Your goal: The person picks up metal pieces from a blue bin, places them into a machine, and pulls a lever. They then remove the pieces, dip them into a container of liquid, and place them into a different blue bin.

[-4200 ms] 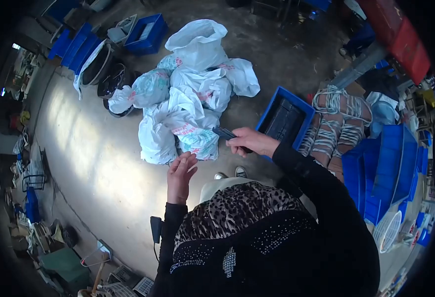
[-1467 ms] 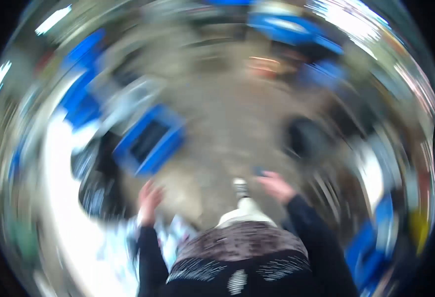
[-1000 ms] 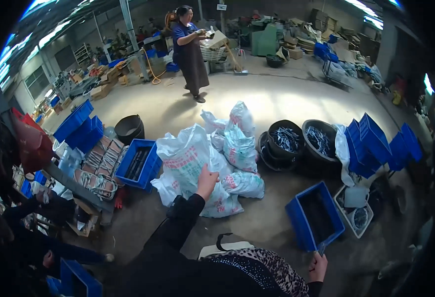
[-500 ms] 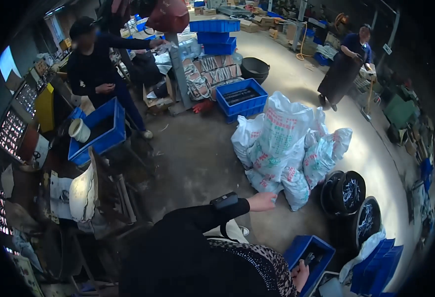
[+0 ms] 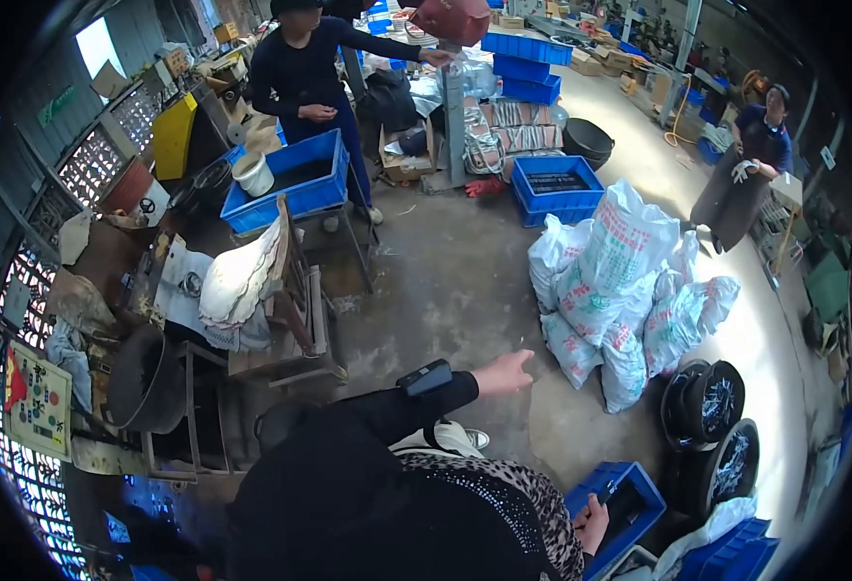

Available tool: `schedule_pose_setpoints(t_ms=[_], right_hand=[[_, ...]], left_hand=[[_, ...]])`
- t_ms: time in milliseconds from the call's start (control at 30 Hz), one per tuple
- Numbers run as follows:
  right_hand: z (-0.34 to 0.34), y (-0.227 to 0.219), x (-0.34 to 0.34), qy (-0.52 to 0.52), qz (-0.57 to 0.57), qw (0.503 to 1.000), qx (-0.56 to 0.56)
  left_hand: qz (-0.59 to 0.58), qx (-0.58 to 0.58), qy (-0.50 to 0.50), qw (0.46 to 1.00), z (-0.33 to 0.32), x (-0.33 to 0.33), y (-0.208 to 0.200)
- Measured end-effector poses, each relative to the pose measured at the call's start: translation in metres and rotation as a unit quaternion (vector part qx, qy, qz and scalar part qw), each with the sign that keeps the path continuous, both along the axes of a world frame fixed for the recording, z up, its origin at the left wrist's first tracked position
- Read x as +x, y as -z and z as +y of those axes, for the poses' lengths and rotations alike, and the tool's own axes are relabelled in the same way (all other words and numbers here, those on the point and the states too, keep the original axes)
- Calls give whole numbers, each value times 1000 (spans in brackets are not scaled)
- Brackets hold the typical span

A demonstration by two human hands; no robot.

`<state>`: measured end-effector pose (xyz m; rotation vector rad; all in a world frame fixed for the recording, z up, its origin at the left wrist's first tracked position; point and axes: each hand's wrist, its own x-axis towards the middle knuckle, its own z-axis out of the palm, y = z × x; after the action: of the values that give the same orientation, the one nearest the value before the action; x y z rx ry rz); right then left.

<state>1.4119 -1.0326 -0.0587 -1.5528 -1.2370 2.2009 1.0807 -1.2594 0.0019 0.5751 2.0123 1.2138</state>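
My left hand [image 5: 504, 374] reaches out above the floor with its fingers extended toward the white sacks. It holds nothing that I can see, and a black device [image 5: 425, 379] is strapped on that forearm. By the lower edge, my right hand [image 5: 590, 526] is closed round a small dark piece [image 5: 604, 498], too small to identify. That hand is over the near side of a blue crate [image 5: 645, 480], whose inside is dark. The stack of printed white sacks [image 5: 629, 237] stands on the floor beyond my left hand.
Round black tubs [image 5: 719, 405] with pale strips stand right of the sacks. A co-worker [image 5: 300, 82] stands behind a blue bin [image 5: 321, 155] with a white bucket [image 5: 252, 174]. Another person [image 5: 765, 136] stands far right. A bench [image 5: 300, 300] with pale sheets is left.
The view has swung left, so the sacks, crates and people sit farther right. My left hand stays extended; my right hand still grips the small dark piece by the crate.
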Motion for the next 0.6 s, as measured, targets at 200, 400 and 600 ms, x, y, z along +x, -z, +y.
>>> schedule_pose_setpoints(t_ms=[200,400,600], right_hand=[[-5,-7,-6,-31,-13,999,11],[4,-12,-13,-35,-35,998,35],[0,-8,-39,1,5,1000,5]], left_hand=[[11,28,42,999,30,-4,4],[18,21,63,998,38,-21,15],[22,33,39,998,43,-47,21]])
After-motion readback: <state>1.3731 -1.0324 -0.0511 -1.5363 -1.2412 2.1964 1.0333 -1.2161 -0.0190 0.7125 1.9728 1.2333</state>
